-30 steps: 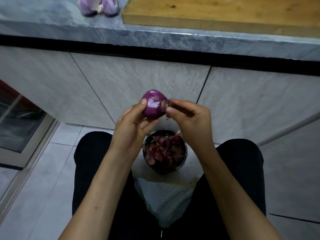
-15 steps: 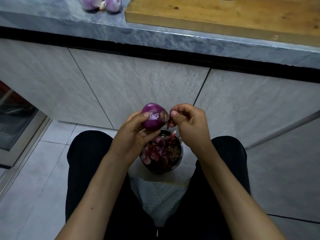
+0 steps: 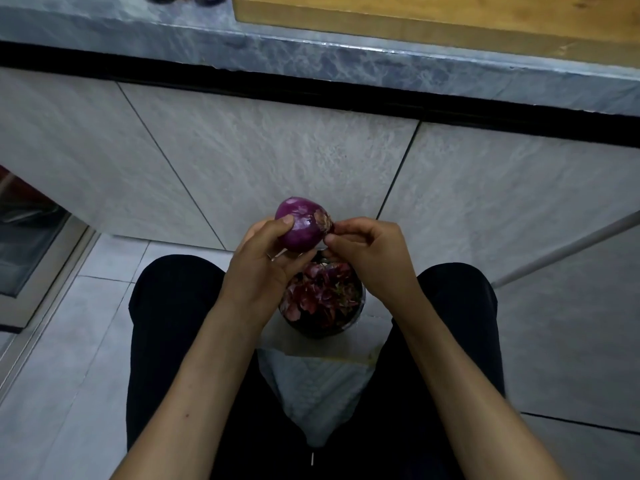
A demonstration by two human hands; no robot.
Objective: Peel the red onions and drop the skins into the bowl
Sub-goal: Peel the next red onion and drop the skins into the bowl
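The left hand gripped a red onion above the bowl of skins on the floor between the knees. The right hand pinched the onion's ragged end with thumb and fingertips.

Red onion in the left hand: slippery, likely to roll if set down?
Probably slick: the red onion shows a glossy, mostly bare surface. Its round shape would likely roll on a flat top. It looks firm, since the left hand grips it without denting it.
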